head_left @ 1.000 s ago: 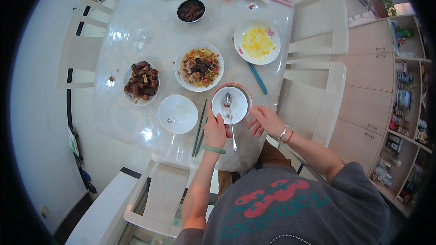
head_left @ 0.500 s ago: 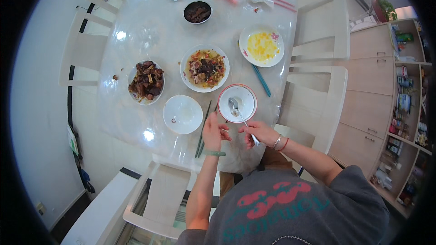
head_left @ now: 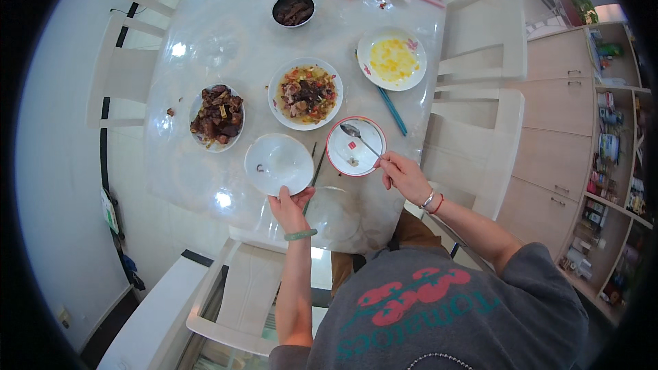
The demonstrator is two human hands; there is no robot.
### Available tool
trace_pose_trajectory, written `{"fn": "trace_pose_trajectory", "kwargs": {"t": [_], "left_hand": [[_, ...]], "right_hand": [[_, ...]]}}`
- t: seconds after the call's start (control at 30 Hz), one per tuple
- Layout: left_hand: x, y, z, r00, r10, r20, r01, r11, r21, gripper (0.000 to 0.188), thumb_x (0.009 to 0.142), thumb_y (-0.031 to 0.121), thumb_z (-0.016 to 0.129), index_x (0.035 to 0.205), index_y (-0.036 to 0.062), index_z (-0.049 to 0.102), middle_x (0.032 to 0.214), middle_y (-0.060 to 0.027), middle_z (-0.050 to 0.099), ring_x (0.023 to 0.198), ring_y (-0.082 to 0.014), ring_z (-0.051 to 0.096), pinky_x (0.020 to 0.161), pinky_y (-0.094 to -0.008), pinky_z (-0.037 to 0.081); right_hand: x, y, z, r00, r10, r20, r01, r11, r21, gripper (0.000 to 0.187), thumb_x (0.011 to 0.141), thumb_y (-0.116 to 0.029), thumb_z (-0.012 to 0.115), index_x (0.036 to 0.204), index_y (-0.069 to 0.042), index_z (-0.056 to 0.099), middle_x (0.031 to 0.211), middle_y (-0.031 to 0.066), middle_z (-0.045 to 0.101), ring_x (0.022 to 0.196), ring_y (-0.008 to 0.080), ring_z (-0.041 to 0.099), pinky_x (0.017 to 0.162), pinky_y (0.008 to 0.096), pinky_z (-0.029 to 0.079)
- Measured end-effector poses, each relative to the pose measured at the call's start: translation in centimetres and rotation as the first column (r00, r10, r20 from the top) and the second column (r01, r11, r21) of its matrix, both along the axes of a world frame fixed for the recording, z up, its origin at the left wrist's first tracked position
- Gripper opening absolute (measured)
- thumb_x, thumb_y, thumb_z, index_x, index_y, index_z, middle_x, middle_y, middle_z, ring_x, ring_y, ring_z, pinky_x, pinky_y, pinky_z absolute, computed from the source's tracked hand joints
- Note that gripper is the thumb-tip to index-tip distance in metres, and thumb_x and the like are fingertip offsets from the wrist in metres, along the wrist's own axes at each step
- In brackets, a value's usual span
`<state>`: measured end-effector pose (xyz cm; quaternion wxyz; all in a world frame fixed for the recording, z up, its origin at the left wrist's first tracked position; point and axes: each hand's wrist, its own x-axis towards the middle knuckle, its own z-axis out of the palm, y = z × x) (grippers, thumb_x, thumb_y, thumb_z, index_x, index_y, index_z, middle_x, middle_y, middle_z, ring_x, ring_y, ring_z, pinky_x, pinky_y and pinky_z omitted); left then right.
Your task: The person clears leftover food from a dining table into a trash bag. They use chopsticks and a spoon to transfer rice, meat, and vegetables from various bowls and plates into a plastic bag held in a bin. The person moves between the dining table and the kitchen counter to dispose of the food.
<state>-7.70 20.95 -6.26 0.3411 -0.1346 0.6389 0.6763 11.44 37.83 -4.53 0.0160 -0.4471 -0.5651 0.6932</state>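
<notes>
My left hand (head_left: pixel 290 207) grips the near rim of a white dish (head_left: pixel 279 162), which looks slightly tilted and has a small dark scrap inside. In my right hand (head_left: pixel 406 177) is a metal spoon (head_left: pixel 369 141), its bowl end held over a white bowl with a red rim (head_left: pixel 336 165). A little food residue lies at the bottom of that bowl. Dark chopsticks (head_left: pixel 320 164) lie between the dish and the bowl, partly hidden by the dish and my left hand.
Beyond my hands are a plate of saucy chopped food (head_left: pixel 305 94), a plate of brown meat pieces (head_left: pixel 218 116), a dark bowl of food (head_left: pixel 293 10) and a plate with yellow remains (head_left: pixel 391 59). Teal chopsticks (head_left: pixel 392 110) lie at right. Chairs (head_left: pixel 473 130) flank the table.
My left hand has moved left and taken hold of the white dish, whose near edge is now raised. My right hand has moved up and right, shifting the spoon within the red-rimmed bowl.
</notes>
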Motion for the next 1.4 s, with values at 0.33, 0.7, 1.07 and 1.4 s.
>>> {"fn": "trace_pose_trajectory", "kwargs": {"t": [0.33, 0.7, 1.07, 1.4], "left_hand": [[2.7, 5.0, 3.5, 0.818, -0.565, -0.110, 0.550, 0.824, -0.135, 0.029, 0.096, 0.012, 0.037, 0.122, -0.0008, 0.041, 0.082, -0.0100, 0.059, 0.055, -0.0123, 0.057, 0.051, -0.0285, 0.055], [3.9, 6.5, 1.5, 0.720, -0.686, -0.100, 0.649, 0.718, -0.254, 0.055, 0.092, 0.006, 0.037, 0.145, 0.0109, 0.022, 0.068, -0.0107, 0.061, 0.046, -0.0147, 0.054, 0.042, -0.0302, 0.047], [3.6, 5.9, 1.1, 0.787, -0.613, -0.074, 0.571, 0.768, -0.288, 0.050, 0.094, 0.020, 0.053, 0.138, 0.0068, 0.036, 0.072, -0.0059, 0.056, 0.052, -0.0112, 0.050, 0.044, -0.0274, 0.044], [2.1, -0.9, -0.3, 0.316, -0.867, -0.384, 0.285, 0.473, -0.834, 0.043, 0.079, 0.022, 0.070, 0.113, 0.0055, 0.051, 0.101, -0.0120, 0.056, 0.092, -0.0310, 0.055, 0.075, -0.0394, 0.047]], "right_hand": [[-0.1, 0.1, 4.6, 0.976, -0.169, -0.138, 0.173, 0.985, 0.016, 0.021, 0.098, -0.019, 0.044, 0.096, -0.003, 0.057, 0.062, -0.0010, 0.052, 0.054, 0.0052, 0.046, 0.050, 0.0204, 0.037], [0.8, -1.3, 2.3, 0.993, -0.119, 0.001, 0.113, 0.940, -0.323, 0.027, 0.099, -0.027, 0.041, 0.097, -0.006, 0.056, 0.061, -0.0006, 0.053, 0.043, 0.0038, 0.041, 0.038, 0.0188, 0.031], [0.3, -0.3, 0.6, 0.994, -0.064, 0.087, 0.099, 0.861, -0.499, 0.045, 0.098, -0.040, 0.041, 0.101, 0.002, 0.056, 0.073, 0.0098, 0.063, 0.049, 0.0125, 0.056, 0.042, 0.0239, 0.045], [2.8, 2.2, -1.4, 0.984, -0.087, 0.157, 0.111, 0.982, -0.153, 0.046, 0.092, -0.040, 0.053, 0.102, 0.005, 0.056, 0.088, 0.0127, 0.064, 0.066, 0.0198, 0.064, 0.061, 0.0309, 0.054]]}}
